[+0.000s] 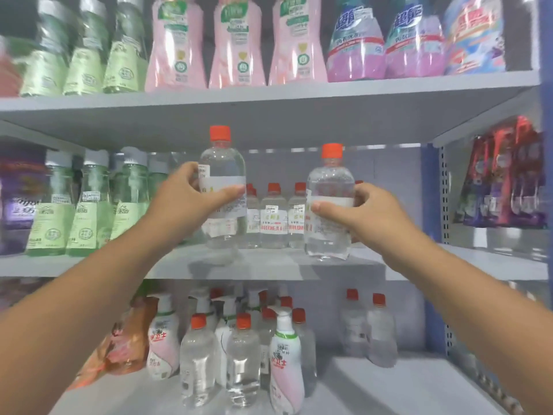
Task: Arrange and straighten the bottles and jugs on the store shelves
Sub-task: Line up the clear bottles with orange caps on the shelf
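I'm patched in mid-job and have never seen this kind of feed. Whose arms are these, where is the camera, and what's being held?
There is no robot: a person wears a wide-angle camera on the head, so you look forward and down along their own arms at store shelves. The left hand grips one clear bottle with an orange cap, and the right hand grips a second clear bottle, both at the middle shelf. More such small bottles stand behind them. Green bottles stand to the left, pink pouches above.
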Demonstrator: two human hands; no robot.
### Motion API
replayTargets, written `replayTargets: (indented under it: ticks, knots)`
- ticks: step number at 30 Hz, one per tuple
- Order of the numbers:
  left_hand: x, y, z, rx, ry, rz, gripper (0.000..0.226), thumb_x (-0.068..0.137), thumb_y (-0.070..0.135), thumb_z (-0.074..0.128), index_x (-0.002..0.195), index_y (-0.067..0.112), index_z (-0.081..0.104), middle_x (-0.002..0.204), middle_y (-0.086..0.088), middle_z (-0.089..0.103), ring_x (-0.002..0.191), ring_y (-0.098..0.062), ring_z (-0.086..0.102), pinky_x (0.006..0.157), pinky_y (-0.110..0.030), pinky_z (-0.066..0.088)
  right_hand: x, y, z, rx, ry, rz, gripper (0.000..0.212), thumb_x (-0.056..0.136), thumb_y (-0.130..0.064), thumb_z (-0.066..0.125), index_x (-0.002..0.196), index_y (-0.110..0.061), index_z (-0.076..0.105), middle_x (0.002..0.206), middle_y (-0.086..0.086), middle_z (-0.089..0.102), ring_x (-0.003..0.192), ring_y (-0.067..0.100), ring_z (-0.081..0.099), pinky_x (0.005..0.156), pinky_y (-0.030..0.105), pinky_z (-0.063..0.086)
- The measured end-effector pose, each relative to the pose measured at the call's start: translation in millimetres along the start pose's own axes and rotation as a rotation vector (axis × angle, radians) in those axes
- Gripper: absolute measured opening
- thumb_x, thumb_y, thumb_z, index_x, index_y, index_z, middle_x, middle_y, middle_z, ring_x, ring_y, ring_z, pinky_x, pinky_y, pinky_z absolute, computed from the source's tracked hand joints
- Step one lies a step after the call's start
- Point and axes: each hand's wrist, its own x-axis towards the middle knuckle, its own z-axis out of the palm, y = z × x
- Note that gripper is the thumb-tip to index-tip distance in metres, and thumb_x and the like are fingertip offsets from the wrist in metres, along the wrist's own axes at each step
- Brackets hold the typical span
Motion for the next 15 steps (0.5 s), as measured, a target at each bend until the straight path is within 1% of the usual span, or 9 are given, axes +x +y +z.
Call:
replayTargets:
  ticks: [1, 3, 5, 7, 9, 10, 11, 13, 15]
  knots:
    - [11, -12, 1, 0.026, -0.002, -0.02, 0.067, 0.058, 0.074, 0.085, 0.11, 0.041, 0.058, 0.09, 0.027, 0.072, 0.079, 0.007, 0.069, 0.06, -0.016, 0.054, 6, 4, 11, -0.041, -0.014, -0.003, 0.076, 0.05, -0.076, 0.082, 0.108, -0.03, 0.069, 0.097, -0.012, 0.074, 0.088, 0.01, 0.073, 0.072, 0.034, 0.059]
    - [27, -38, 1, 0.071, 0.001, -0.075, 0.085, 0.052, 0.079, 0.084, 0.121, 0.037, 0.059, 0.101, 0.018, 0.072, 0.087, -0.006, 0.072, 0.071, -0.032, 0.059, 18, 9, 34, -0.103, -0.029, -0.002, 0.077, 0.049, -0.079, 0.08, 0.108, -0.031, 0.068, 0.1, -0.013, 0.072, 0.088, 0.01, 0.071, 0.073, 0.035, 0.059]
    - [39, -62, 1, 0.079, -0.006, -0.127, 0.088, 0.049, 0.08, 0.085, 0.121, 0.036, 0.058, 0.102, 0.015, 0.072, 0.085, -0.008, 0.073, 0.067, -0.032, 0.058, 28, 12, 58, -0.114, -0.045, 0.014, 0.071, 0.052, -0.078, 0.081, 0.104, -0.03, 0.067, 0.098, -0.012, 0.071, 0.084, 0.011, 0.07, 0.068, 0.033, 0.056]
    - [46, -82, 2, 0.058, -0.025, -0.171, 0.086, 0.045, 0.08, 0.085, 0.114, 0.037, 0.058, 0.1, 0.015, 0.072, 0.081, -0.006, 0.073, 0.06, -0.028, 0.055, 40, 13, 84, -0.093, -0.071, 0.03, 0.06, 0.058, -0.072, 0.084, 0.098, -0.031, 0.066, 0.094, -0.013, 0.071, 0.08, 0.011, 0.07, 0.064, 0.031, 0.053]
    - [52, -100, 4, 0.079, -0.048, -0.19, 0.088, 0.037, 0.088, 0.082, 0.106, 0.039, 0.055, 0.099, 0.017, 0.07, 0.081, -0.004, 0.07, 0.059, -0.026, 0.054, 52, 13, 109, -0.058, -0.102, 0.046, 0.053, 0.061, -0.067, 0.087, 0.095, -0.032, 0.066, 0.091, -0.014, 0.072, 0.078, 0.009, 0.071, 0.061, 0.03, 0.053]
    - [55, -107, 4, 0.101, -0.069, -0.194, 0.093, 0.033, 0.092, 0.078, 0.106, 0.04, 0.054, 0.099, 0.018, 0.069, 0.082, -0.003, 0.069, 0.06, -0.026, 0.054, 57, 14, 121, -0.05, -0.119, 0.055, 0.052, 0.062, -0.066, 0.088, 0.095, -0.032, 0.067, 0.091, -0.014, 0.073, 0.078, 0.008, 0.071, 0.06, 0.029, 0.053]
    - [60, -116, 5, 0.133, -0.093, -0.196, 0.099, 0.032, 0.094, 0.076, 0.111, 0.039, 0.055, 0.102, 0.019, 0.067, 0.086, -0.004, 0.068, 0.064, -0.028, 0.055, 62, 14, 133, -0.05, -0.133, 0.068, 0.05, 0.062, -0.066, 0.088, 0.094, -0.033, 0.067, 0.09, -0.015, 0.073, 0.078, 0.007, 0.071, 0.058, 0.027, 0.053]
    - [71, -130, 6, 0.206, -0.132, -0.199, 0.108, 0.04, 0.091, 0.078, 0.126, 0.032, 0.054, 0.112, 0.014, 0.065, 0.096, -0.01, 0.065, 0.076, -0.034, 0.056, 72, 14, 151, -0.05, -0.153, 0.095, 0.041, 0.064, -0.064, 0.088, 0.084, -0.036, 0.066, 0.079, -0.018, 0.07, 0.069, 0.003, 0.07, 0.05, 0.022, 0.051]
    - [83, -141, 7, 0.229, -0.175, -0.217, 0.102, 0.05, 0.083, 0.083, 0.13, 0.029, 0.051, 0.116, 0.012, 0.064, 0.101, -0.013, 0.064, 0.086, -0.038, 0.056, 83, 13, 163, -0.063, -0.207, 0.096, 0.034, 0.068, -0.062, 0.088, 0.08, -0.036, 0.069, 0.07, -0.019, 0.071, 0.06, -0.003, 0.068, 0.045, 0.017, 0.048]
